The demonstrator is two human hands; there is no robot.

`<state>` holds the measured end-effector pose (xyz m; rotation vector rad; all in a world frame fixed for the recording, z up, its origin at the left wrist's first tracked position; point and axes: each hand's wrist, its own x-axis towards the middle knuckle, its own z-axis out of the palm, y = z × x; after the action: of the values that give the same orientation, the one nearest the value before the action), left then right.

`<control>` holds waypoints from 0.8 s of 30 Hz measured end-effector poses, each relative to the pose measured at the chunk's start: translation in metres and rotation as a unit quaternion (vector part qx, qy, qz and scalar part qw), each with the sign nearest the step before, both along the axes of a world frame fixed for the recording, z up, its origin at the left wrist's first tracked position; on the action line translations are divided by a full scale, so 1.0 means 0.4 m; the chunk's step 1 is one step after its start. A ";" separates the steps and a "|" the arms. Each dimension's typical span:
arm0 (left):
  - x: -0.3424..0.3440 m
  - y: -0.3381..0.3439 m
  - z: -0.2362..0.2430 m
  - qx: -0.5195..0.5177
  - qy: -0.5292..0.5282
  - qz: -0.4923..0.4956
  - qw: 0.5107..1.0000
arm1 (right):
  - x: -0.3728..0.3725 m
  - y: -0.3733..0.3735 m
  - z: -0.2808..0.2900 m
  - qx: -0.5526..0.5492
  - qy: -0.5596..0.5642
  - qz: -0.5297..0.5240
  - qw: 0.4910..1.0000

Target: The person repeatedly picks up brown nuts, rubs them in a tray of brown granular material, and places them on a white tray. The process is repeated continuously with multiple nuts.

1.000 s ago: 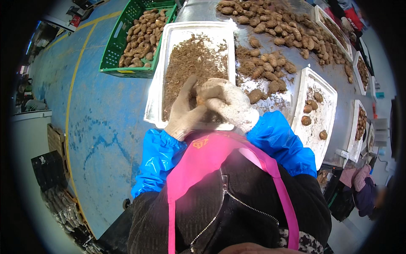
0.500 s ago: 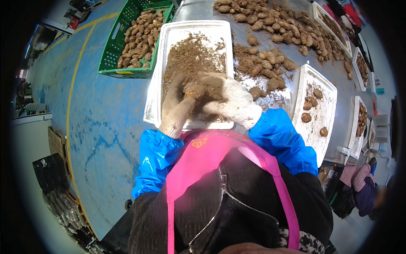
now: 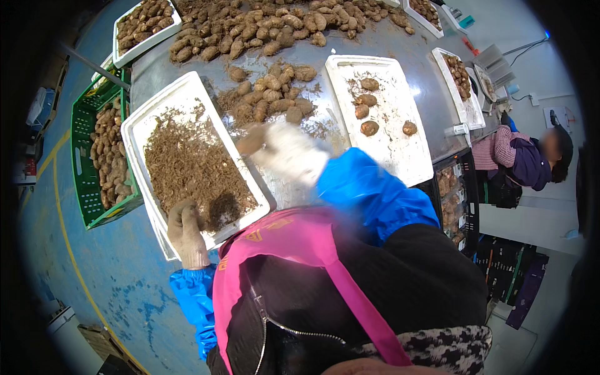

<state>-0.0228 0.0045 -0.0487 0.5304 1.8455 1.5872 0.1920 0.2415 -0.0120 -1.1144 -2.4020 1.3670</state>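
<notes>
My left hand (image 3: 187, 236), in a soiled knit glove, is at the near left corner of a white tray (image 3: 136, 134) filled with brown fibrous scrapings (image 3: 190, 161). Its fingers reach over the scrapings, slightly apart, with nothing visible in them. A dark patch, perhaps shadow or a clump, lies beside them. My right hand (image 3: 290, 153) is smeared by motion over the metal table, just short of a small heap of brown taro (image 3: 272, 90). A brown blur shows at its fingertips; I cannot tell whether it is a taro or soiled glove.
Another white tray (image 3: 397, 144) on the right holds several taro. A long pile of taro (image 3: 262, 28) spreads across the far table. At left stands a green crate (image 3: 84, 162) of taro. More filled white trays line the far edges. A person (image 3: 522, 153) is at far right.
My hands, earlier together around a taro over the scrapings tray, are now apart. The right has swung over the table; the left stays by the tray. The view has turned to the right.
</notes>
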 end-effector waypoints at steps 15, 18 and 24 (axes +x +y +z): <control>0.010 -0.005 0.008 -0.053 -0.079 -0.046 0.994 | 0.273 0.158 -0.029 0.206 -0.015 -0.224 0.952; 0.030 0.006 0.016 -0.076 -0.086 -0.055 0.992 | 0.148 0.102 -0.087 0.185 -0.104 0.064 0.975; 0.055 -0.001 0.028 -0.074 -0.061 -0.066 0.993 | 0.012 0.077 -0.124 0.354 -0.154 0.081 0.919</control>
<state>-0.0008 0.0043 -0.0375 0.4679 1.7817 1.3547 0.1966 0.2722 -0.0615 -0.9752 -2.8795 0.2603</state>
